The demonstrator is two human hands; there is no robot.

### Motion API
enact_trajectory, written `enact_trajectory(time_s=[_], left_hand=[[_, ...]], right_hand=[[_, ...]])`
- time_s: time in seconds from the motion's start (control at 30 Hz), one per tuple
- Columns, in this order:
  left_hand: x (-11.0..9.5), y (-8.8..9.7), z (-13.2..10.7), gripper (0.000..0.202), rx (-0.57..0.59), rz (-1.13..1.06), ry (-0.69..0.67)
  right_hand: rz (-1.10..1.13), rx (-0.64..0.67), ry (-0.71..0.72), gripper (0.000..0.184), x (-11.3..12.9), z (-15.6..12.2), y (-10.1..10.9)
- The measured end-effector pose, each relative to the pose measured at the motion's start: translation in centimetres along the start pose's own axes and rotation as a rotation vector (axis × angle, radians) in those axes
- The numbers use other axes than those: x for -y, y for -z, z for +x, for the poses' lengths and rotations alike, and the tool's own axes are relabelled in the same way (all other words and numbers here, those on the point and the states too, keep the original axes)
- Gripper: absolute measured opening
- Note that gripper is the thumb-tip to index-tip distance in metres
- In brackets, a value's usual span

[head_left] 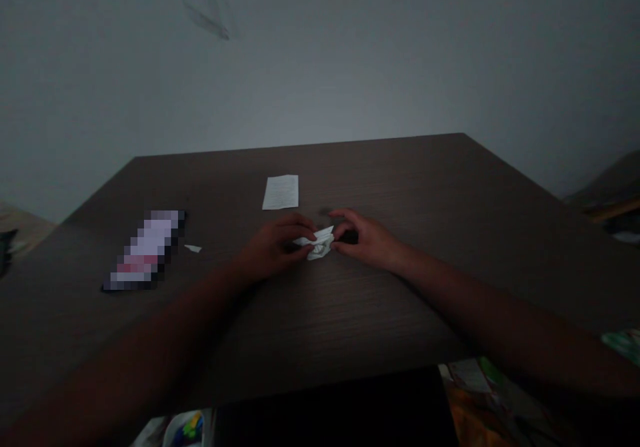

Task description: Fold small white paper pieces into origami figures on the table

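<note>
A small folded piece of white paper [321, 242] with creases is between my two hands, just over the middle of the table. My left hand [280, 244] pinches its left side between thumb and fingers. On the other side, my right hand [365, 239] has its thumb and a curled finger closed on the paper's right edge, while its index finger sticks out above. Beyond my hands a flat sheet of printed paper [281, 192] lies on the table.
To the left a phone [145, 250] with a lit, blurred screen lies on the brown table [400, 174]. Beside it is a small white paper scrap [193, 248]. A wall [320, 67] rises behind, with a clear plastic bag [203, 0] on it. Below the front edge stands a white container [185, 428].
</note>
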State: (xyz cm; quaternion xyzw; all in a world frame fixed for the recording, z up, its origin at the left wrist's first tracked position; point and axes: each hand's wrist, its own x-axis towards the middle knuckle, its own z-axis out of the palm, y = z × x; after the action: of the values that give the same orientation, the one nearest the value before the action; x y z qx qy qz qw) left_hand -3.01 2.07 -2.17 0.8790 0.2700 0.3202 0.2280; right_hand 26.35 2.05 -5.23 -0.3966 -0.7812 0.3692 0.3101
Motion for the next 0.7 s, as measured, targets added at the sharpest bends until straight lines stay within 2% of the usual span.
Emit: enact_trajectory(time_s=[0.47, 0.7], left_hand=[[-0.07, 0.26, 0.01, 0.017, 0.053, -0.022, -0.016], [-0.67, 0.05, -0.22, 0.021, 0.139, 0.004, -0.01]], right_hand=[[0.005, -0.012, 0.013, 0.063, -0.25, 0.12, -0.18], [0.05, -0.004, 0.064, 0.058, 0.11, 0.0, -0.1]])
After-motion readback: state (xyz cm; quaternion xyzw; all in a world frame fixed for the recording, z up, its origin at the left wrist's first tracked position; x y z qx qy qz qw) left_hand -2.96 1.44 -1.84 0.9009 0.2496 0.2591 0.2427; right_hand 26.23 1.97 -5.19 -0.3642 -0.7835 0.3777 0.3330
